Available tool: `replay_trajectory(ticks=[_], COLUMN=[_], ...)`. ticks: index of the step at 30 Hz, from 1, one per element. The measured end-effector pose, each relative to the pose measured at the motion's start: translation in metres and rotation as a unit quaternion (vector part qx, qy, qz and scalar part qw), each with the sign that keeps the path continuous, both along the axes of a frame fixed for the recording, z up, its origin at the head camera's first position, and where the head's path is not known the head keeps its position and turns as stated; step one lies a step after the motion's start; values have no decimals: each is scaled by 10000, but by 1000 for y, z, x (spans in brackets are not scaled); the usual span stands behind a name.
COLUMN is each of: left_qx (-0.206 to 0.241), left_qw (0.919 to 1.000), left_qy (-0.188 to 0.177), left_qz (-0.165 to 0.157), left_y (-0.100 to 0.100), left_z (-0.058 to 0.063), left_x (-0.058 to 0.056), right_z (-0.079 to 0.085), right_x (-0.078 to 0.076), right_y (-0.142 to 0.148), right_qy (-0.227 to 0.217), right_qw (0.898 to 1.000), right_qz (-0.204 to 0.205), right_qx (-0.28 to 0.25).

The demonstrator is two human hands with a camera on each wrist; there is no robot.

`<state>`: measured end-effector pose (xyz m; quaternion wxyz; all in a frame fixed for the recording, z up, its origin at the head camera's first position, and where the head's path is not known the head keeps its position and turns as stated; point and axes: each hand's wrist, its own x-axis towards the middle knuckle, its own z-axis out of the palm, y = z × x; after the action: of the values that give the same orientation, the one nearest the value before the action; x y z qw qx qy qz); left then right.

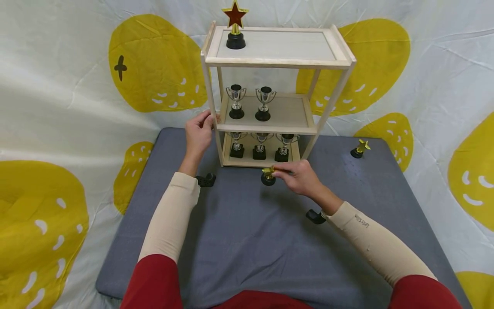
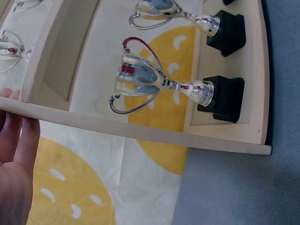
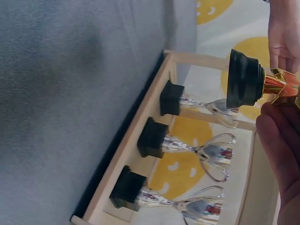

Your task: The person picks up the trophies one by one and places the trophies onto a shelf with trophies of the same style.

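Observation:
My right hand (image 1: 299,177) pinches a small star trophy (image 1: 268,179) by its gold star, its round black base hanging down in front of the lowest tier. In the right wrist view the base (image 3: 243,78) shows in full, while fingers cover part of the star. My left hand (image 1: 198,132) grips the left post of a three-tier wooden shelf (image 1: 278,62) at about the middle tier; in the left wrist view its fingers (image 2: 28,145) reach behind the post. Silver cup trophies stand on the shelf: two on the middle tier, including one cup (image 1: 264,103), and three below, including one cup (image 2: 145,77).
A star trophy with a red star face (image 1: 235,25) stands on the top tier at the left. Another gold star trophy (image 1: 359,148) is at the back right of the grey padded surface (image 1: 247,240). A white cloth with yellow fruit shapes (image 1: 154,64) hangs behind.

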<state>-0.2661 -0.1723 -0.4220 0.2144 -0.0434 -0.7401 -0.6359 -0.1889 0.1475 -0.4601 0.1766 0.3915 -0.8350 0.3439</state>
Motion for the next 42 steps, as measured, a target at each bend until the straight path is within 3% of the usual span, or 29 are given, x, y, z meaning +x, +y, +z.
replay_trajectory(ticks=[22,42], left_qx=[85,56], left_qw=[9999,9998], left_qy=[-44,104], left_qz=[-66,-128], left_y=[0,0], left_z=[2,0], left_x=[-1,1], right_z=[35,74], right_x=[4,0], right_y=[-4,2], right_qy=[-91,314], right_qw=[9994,9984], right_qz=[72,-85], right_qx=[-320,-471])
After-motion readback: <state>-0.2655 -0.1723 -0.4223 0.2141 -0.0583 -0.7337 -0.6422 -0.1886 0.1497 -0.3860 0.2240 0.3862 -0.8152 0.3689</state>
